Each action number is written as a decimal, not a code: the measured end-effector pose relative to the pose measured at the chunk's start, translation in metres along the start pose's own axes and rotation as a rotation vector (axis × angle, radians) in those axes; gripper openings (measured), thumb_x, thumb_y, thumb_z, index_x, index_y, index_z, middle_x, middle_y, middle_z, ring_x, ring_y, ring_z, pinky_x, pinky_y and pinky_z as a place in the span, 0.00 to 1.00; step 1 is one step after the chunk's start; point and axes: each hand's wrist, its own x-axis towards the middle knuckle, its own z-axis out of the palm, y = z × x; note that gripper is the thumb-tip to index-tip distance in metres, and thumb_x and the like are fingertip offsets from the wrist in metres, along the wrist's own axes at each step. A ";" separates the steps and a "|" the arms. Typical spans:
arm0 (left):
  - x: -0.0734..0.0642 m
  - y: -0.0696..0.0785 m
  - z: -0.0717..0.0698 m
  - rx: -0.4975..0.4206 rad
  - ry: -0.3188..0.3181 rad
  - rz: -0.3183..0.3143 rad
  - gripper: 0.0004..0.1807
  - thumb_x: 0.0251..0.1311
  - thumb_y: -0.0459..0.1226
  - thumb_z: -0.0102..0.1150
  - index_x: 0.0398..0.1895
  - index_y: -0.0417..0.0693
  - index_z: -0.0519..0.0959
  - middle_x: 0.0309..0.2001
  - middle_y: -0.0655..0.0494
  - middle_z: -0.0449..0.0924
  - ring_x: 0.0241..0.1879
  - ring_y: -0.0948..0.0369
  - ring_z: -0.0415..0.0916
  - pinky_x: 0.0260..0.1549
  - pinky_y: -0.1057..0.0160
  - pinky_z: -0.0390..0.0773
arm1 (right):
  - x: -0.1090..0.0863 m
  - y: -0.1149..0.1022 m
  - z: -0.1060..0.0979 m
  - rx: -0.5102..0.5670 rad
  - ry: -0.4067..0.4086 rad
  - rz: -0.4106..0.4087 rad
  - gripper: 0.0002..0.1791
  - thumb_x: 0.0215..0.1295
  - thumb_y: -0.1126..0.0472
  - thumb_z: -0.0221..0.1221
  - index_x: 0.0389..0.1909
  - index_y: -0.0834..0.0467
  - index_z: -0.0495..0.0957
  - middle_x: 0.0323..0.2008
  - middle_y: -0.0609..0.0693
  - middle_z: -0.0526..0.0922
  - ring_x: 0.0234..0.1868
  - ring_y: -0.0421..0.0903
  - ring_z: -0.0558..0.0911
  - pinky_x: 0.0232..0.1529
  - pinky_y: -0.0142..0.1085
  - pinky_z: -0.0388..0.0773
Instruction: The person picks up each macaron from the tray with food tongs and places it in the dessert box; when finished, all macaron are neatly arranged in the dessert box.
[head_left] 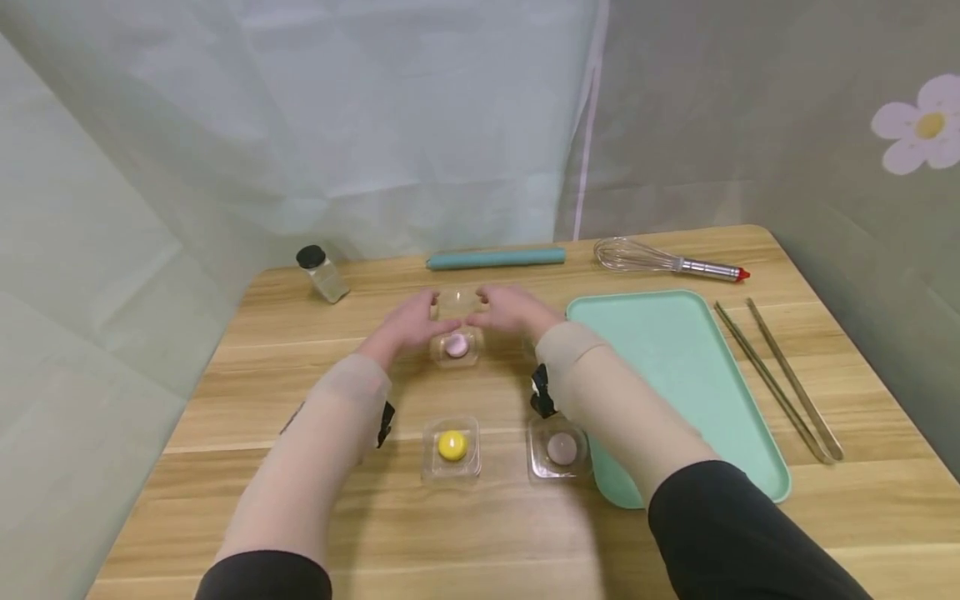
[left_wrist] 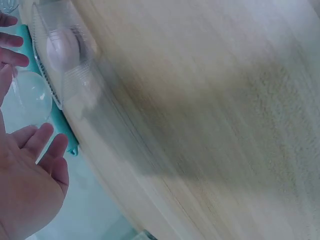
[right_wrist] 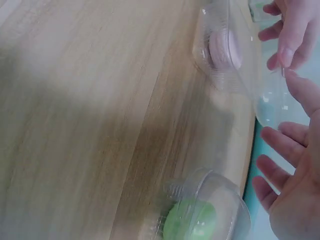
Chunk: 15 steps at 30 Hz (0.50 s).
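A clear plastic box (head_left: pixel 442 360) holding a pink macaron (head_left: pixel 456 345) sits on the table between the hands. Its raised clear lid (head_left: pixel 459 302), with a round dome (right_wrist: pixel 270 102), is pinched at the edges by the left hand (head_left: pixel 411 323) and the right hand (head_left: pixel 517 310). Both thumbs come close together at the lid's near edge. Beside the right hand, a green macaron (right_wrist: pixel 190 220) lies in another clear box (right_wrist: pixel 235 215), mostly hidden by the right wrist in the head view. Nearer stand two open clear boxes with a yellow macaron (head_left: pixel 452 445) and a pale purple macaron (head_left: pixel 562 448).
A mint green tray (head_left: pixel 675 367) lies under the right forearm. Metal tongs (head_left: pixel 787 383) are to its right. At the back are a whisk (head_left: pixel 660 260), a teal rolled item (head_left: pixel 495 258) and a black-capped jar (head_left: pixel 322 273) of the table (head_left: pixel 255 467).
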 end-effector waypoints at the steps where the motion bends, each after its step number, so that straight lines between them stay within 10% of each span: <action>1: 0.000 0.001 -0.001 0.005 0.007 0.008 0.44 0.61 0.55 0.53 0.69 0.35 0.52 0.65 0.38 0.60 0.64 0.43 0.57 0.61 0.43 0.56 | -0.001 0.001 0.000 0.018 0.012 -0.007 0.37 0.65 0.43 0.53 0.68 0.60 0.58 0.63 0.56 0.69 0.62 0.54 0.68 0.61 0.46 0.63; 15: -0.001 -0.002 -0.003 -0.040 0.050 0.059 0.33 0.63 0.49 0.54 0.65 0.39 0.62 0.60 0.42 0.68 0.57 0.46 0.66 0.55 0.47 0.65 | -0.011 0.012 -0.007 0.012 0.124 -0.090 0.24 0.72 0.49 0.46 0.60 0.61 0.70 0.57 0.54 0.75 0.60 0.50 0.71 0.61 0.42 0.63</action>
